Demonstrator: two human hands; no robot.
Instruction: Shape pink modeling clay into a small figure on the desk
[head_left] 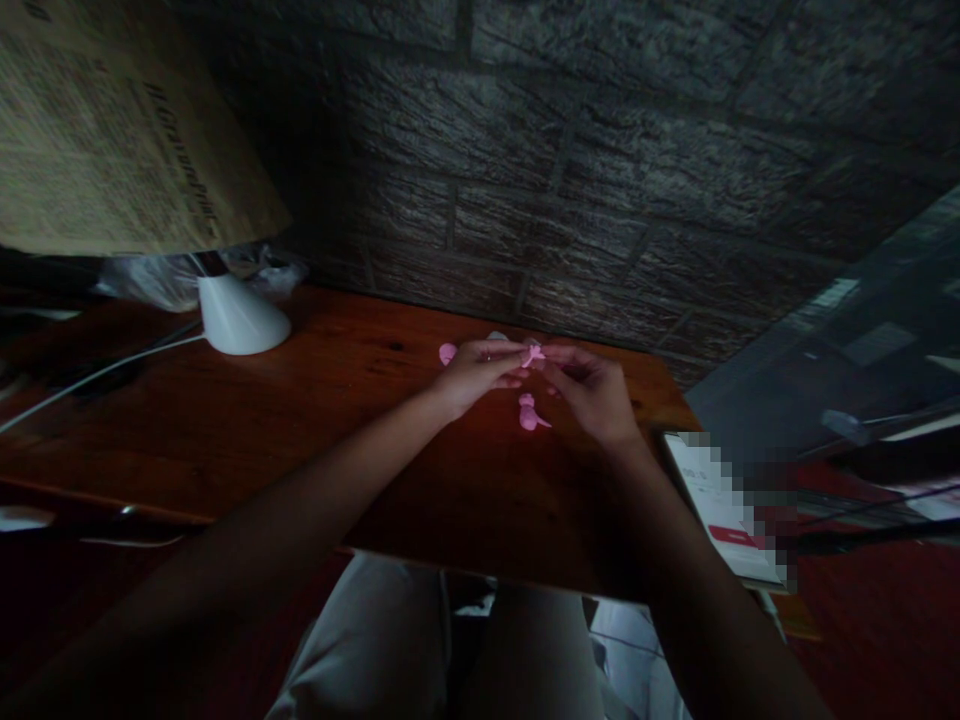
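A: Head view, and straight to the middle: the left hand (476, 370) and the right hand (600, 392) come together above the worktop (300, 430)!

B: What's in the fingers?

A: One small pink piece (533, 355), little prongs showing. The left fingers pinch it from one side, the right from the other; both seem to grip it, as far as this dim light lets me judge.

B: Why only the tips?

A: My reading: it's so tiny that a fuller grip would bury it. Holding from two sides probably steadies it, too.

B: And the other pink?

A: One pink figure (528, 414), rounded with a thin pointed end, lies on the worktop just below the hands, likely there for easy reach. One pink lump (447, 353) peeks out by the left hand; touching or not, I can't tell.

B: Count, please!

A: Three pink things I can make out, two hands. Over left, well apart: one lamp (244, 318), presumably there to leave elbow room, and one white cable (127, 356). One pale thing (496, 336) sits behind the left hand, too covered to name.
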